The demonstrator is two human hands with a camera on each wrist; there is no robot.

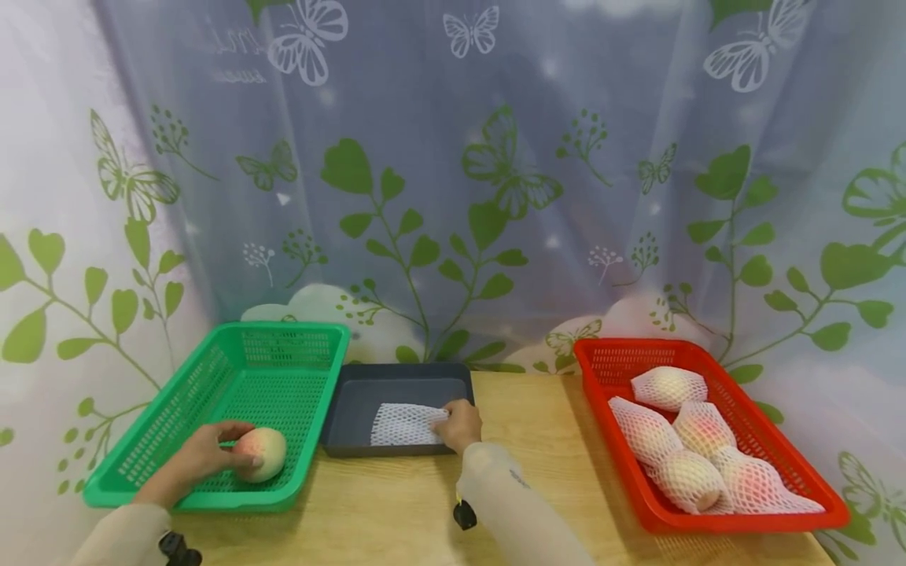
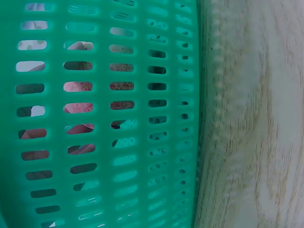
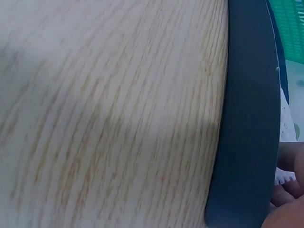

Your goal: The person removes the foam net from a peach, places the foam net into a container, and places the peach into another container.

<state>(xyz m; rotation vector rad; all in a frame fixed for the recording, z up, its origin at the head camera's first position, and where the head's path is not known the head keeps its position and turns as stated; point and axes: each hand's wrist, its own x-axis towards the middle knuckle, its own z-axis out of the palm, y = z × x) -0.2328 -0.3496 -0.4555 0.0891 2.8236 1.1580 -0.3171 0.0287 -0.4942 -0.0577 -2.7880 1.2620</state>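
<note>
In the head view my left hand (image 1: 205, 454) grips a pale peach (image 1: 267, 456) with a pink blush, inside the near end of the green basket (image 1: 331, 409). The left wrist view looks through the slots of that basket's wall, with bits of the peach (image 2: 78, 107) showing behind. My right hand (image 1: 462, 426) pinches one end of a white foam net sleeve (image 1: 405, 424), which lies flat over the dark grey tray (image 1: 354, 450). In the right wrist view, fingers (image 3: 289, 159) and the net's edge show just past the tray's side wall (image 3: 249, 114).
A red basket (image 1: 640, 491) on the right holds several peaches in white foam nets (image 1: 701, 428). All three containers stand on a light wooden table (image 1: 527, 440). A patterned curtain (image 1: 439, 259) hangs right behind them.
</note>
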